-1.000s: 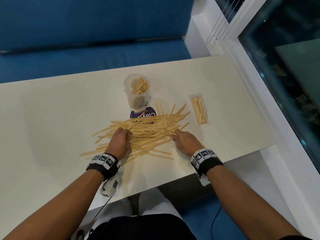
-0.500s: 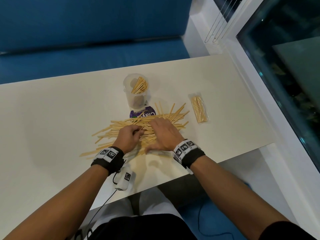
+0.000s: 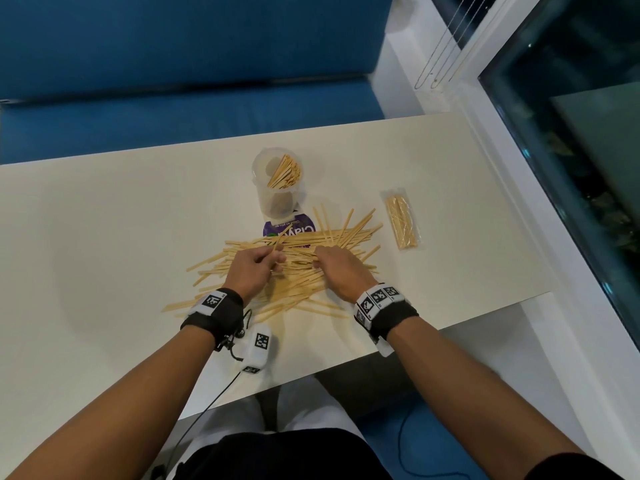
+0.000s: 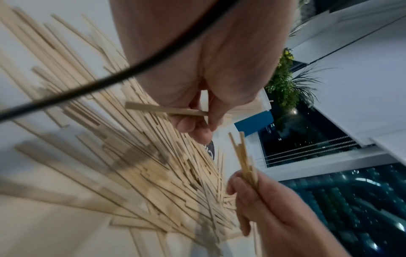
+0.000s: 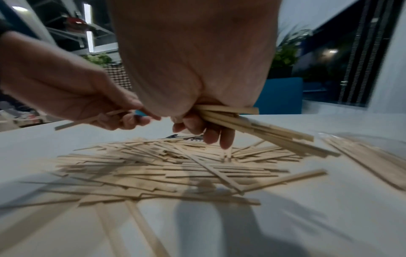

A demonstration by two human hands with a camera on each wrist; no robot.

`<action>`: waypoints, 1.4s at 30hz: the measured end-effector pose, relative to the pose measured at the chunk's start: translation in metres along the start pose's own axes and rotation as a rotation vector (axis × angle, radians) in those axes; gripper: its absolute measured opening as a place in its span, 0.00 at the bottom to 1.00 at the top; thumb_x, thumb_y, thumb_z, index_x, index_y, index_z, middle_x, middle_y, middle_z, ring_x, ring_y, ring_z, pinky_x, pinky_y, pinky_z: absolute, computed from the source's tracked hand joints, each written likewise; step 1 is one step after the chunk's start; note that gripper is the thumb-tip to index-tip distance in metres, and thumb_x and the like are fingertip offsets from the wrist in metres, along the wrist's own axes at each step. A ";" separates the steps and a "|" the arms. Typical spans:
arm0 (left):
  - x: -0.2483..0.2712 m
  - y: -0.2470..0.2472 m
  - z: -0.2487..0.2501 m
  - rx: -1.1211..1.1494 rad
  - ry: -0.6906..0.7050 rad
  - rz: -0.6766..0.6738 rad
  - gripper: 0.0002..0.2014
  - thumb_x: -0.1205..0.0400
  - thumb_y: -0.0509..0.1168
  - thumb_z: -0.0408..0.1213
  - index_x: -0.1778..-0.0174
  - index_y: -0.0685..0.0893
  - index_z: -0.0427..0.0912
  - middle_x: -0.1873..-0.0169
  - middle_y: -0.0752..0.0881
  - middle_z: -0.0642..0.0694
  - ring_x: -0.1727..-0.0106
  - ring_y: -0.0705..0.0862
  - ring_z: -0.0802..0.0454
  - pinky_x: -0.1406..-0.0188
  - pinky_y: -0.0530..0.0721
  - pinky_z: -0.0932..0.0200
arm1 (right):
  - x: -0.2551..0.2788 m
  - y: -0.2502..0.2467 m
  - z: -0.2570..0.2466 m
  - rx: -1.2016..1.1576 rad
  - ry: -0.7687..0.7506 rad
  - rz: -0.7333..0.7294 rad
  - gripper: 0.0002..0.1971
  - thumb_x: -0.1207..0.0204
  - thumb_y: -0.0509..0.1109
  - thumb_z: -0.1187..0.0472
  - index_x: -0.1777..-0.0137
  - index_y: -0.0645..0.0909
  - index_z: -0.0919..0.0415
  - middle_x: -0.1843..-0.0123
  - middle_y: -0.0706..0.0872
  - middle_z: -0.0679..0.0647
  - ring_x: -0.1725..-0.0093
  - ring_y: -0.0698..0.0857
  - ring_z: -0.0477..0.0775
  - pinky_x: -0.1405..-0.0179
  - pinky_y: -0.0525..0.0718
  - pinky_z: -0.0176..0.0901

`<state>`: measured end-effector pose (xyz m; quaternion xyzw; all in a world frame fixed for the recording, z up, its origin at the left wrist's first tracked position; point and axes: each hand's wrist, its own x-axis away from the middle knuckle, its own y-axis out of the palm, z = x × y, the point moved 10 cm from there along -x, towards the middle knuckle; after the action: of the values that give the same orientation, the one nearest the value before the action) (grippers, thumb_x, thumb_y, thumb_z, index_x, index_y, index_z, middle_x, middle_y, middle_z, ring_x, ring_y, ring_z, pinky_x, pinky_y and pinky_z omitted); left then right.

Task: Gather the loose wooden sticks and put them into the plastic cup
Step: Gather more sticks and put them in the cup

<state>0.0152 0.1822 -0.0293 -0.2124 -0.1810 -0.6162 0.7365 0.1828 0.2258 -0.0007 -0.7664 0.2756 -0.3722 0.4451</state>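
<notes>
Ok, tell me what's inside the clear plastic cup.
The clear plastic cup holds a bunch of thin wooden sticks leaning against its right side. Their lower ends and the cup's bottom are unclear.

left hand [image 3: 254, 271] pinching, right hand [image 3: 341, 271] fingers curled

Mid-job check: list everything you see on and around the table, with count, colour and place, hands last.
loose sticks: many, pale wood, piled mid-table
cup: one, clear plastic, behind pile, some sticks inside
purple packet: one, under pile, by cup
bagged sticks: one clear pack, right of pile
table: one, cream
bench: one, blue, behind table
left hand: pinches one stick
right hand: grips a bundle of sticks
</notes>
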 end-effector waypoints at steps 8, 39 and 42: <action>0.002 0.012 0.020 -0.054 0.099 0.010 0.09 0.23 0.80 0.37 0.48 0.93 0.45 0.59 0.92 0.49 0.58 0.89 0.57 0.54 0.87 0.61 | -0.001 -0.023 0.012 -0.608 0.270 0.110 0.18 0.09 0.59 0.44 0.37 0.77 0.58 0.48 0.87 0.55 0.55 0.85 0.53 0.55 0.82 0.51; 0.041 0.008 0.019 0.530 -0.235 -0.386 0.20 0.06 0.51 0.48 0.31 0.85 0.44 0.48 0.87 0.30 0.51 0.90 0.39 0.54 0.91 0.42 | 0.001 -0.069 -0.113 -1.206 0.047 0.509 0.07 0.07 0.52 0.66 0.36 0.71 0.65 0.50 0.87 0.63 0.47 0.89 0.59 0.41 0.87 0.50; 0.039 0.003 0.017 0.530 -0.265 -0.364 0.19 0.08 0.52 0.39 0.43 0.91 0.50 0.61 0.82 0.41 0.68 0.79 0.48 0.75 0.73 0.57 | 0.004 -0.061 -0.127 -1.123 0.024 0.518 0.07 0.07 0.54 0.65 0.36 0.72 0.63 0.47 0.90 0.57 0.44 0.90 0.54 0.38 0.86 0.49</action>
<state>0.0250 0.1591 0.0051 -0.0562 -0.4638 -0.6361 0.6141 0.0867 0.1894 0.0964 -0.7875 0.6117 -0.0587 0.0464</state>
